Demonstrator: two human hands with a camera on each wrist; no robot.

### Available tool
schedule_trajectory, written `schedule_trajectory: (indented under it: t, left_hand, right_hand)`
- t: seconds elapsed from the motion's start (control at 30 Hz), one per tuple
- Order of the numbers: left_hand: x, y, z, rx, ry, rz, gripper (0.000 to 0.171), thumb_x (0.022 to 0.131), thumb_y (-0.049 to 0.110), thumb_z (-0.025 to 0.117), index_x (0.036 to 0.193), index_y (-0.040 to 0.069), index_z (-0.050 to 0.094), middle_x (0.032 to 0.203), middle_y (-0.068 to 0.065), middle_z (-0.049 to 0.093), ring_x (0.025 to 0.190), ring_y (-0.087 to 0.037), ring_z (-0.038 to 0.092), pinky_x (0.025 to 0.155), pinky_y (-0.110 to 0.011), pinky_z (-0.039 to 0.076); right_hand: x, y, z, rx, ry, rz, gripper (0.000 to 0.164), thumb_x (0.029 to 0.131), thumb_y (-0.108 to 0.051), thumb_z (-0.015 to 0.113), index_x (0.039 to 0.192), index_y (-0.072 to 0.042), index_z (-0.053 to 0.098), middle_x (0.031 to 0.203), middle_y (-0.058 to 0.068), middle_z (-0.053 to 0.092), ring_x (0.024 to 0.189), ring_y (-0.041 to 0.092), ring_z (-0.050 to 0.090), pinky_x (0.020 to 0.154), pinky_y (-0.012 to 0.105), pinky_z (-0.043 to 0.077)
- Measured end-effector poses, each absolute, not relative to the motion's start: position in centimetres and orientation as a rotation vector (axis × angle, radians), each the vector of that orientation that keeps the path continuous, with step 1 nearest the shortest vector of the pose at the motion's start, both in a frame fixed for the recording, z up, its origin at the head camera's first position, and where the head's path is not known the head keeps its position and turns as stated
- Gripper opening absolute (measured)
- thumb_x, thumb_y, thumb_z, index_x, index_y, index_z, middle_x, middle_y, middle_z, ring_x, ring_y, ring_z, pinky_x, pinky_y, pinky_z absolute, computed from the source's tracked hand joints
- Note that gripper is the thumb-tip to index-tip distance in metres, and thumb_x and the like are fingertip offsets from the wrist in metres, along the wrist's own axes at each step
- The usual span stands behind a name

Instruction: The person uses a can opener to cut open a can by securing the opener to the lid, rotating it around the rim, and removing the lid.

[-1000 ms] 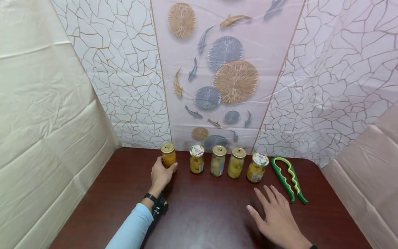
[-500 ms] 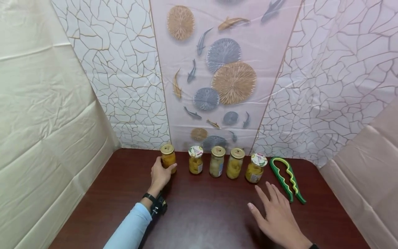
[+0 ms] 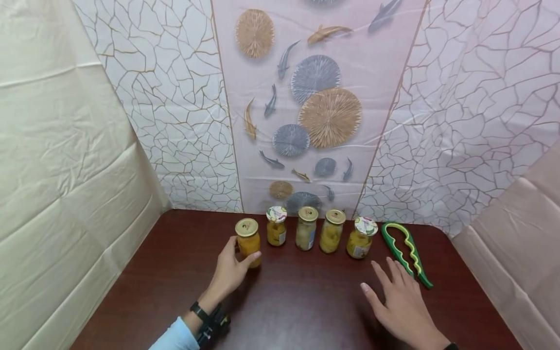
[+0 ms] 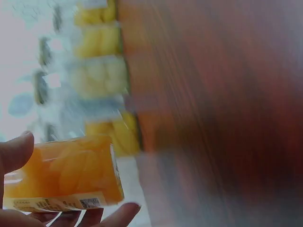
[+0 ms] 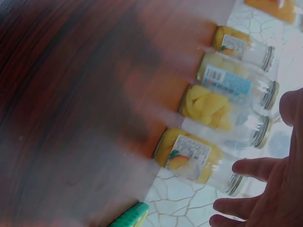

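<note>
A glass jar of orange fruit with a gold lid [image 3: 247, 238] is gripped by my left hand [image 3: 228, 273], thumb on one side and fingers round the other. In the left wrist view this orange jar [image 4: 75, 168] shows a label strip with a square code, and its base appears raised off the table. My right hand [image 3: 404, 306] is spread with straight fingers and holds nothing. The nearest things to it are a green jar opener [image 3: 407, 253] with yellow wavy inner edges and a jar of yellow fruit with a patterned white lid [image 3: 361, 237].
Along the back of the dark red table [image 3: 297, 306] stand a patterned-lid jar [image 3: 276, 226], a gold-lidded jar of pale fruit [image 3: 306, 229] and a gold-lidded jar of yellow pieces [image 3: 332, 232]. A patterned cloth backdrop [image 3: 197, 121] rises behind them.
My left hand has brought the orange jar away from the back edge, nearer to me and slightly right. My right hand has shifted a little to the right. The other jars have stayed put.
</note>
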State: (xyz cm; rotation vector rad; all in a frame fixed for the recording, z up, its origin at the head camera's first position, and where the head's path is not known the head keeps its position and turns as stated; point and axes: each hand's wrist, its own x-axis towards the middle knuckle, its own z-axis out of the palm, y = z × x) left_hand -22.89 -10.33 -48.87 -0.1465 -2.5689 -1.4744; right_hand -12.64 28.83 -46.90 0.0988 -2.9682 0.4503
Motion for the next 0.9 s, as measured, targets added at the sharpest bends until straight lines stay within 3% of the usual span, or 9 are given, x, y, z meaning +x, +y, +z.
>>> schedule_trajectory:
  t: [0.17,0.27,0.4,0.57,0.73,0.9]
  left_hand:
    - [-19.7,-9.4,-48.0,-0.293,-2.564,-1.535,0.059,0.089,0.038,0.080,0.136,0.015,0.053,0.129,-0.009,0.064,0.121,-0.028,0.059,0.100,-0.058,0.050]
    - [-18.3,-9.2,-47.6,-0.326,-2.563,-1.596,0.058,0.088,0.041,0.080,0.135,0.020,0.053,0.128,-0.007,0.063,0.114,-0.025,0.061,0.087,-0.049,0.057]
    - [-17.0,-9.0,-47.3,-0.370,-2.504,-1.723,0.057,0.087,0.032,0.084,0.134,0.025,0.053,0.127,-0.006,0.062,0.110,-0.023,0.060,0.072,-0.034,0.060]
    - [-16.0,-8.5,-47.2,-0.438,-2.406,-1.764,0.061,0.083,0.017,0.088,0.133,0.025,0.054,0.131,0.000,0.060,0.119,-0.022,0.057,0.087,-0.037,0.058]
    - [-15.2,-8.4,-47.4,-0.442,-2.379,-1.775,0.060,0.082,0.014,0.088,0.131,0.023,0.054,0.130,0.002,0.060,0.118,-0.019,0.058,0.090,-0.035,0.058]
    - [-14.6,-8.4,-47.7,-0.453,-2.373,-1.743,0.058,0.081,0.017,0.089,0.129,0.023,0.056,0.127,0.004,0.062,0.117,-0.020,0.058,0.090,-0.039,0.057]
  right_hand:
    - [-12.9,29.8,-47.4,0.075,-2.989,0.438,0.083,0.101,-0.068,0.040,0.150,-0.001,0.047,0.155,0.039,0.030,0.141,0.059,0.022,0.101,0.080,0.024]
    - [-13.1,30.1,-47.6,0.075,-2.994,0.437,0.083,0.101,-0.067,0.040,0.150,-0.001,0.047,0.154,0.040,0.030,0.140,0.060,0.021,0.101,0.080,0.024]
    - [-13.1,30.4,-47.8,0.079,-2.995,0.438,0.082,0.102,-0.066,0.040,0.150,0.000,0.047,0.153,0.041,0.031,0.140,0.060,0.022,0.100,0.080,0.025]
    - [-13.1,31.0,-48.0,0.067,-2.955,0.430,0.084,0.102,-0.064,0.044,0.151,0.004,0.042,0.152,0.041,0.033,0.138,0.060,0.026,0.101,0.080,0.026]
    - [-14.2,32.2,-48.2,-0.022,-2.935,0.400,0.095,0.099,-0.064,0.051,0.148,0.016,0.034,0.145,0.048,0.034,0.130,0.065,0.033,0.096,0.082,0.033]
    - [-16.9,34.3,-48.7,-0.147,-2.986,0.398,0.108,0.096,-0.064,0.055,0.143,0.028,0.023,0.141,0.055,0.028,0.125,0.070,0.032,0.094,0.080,0.037]
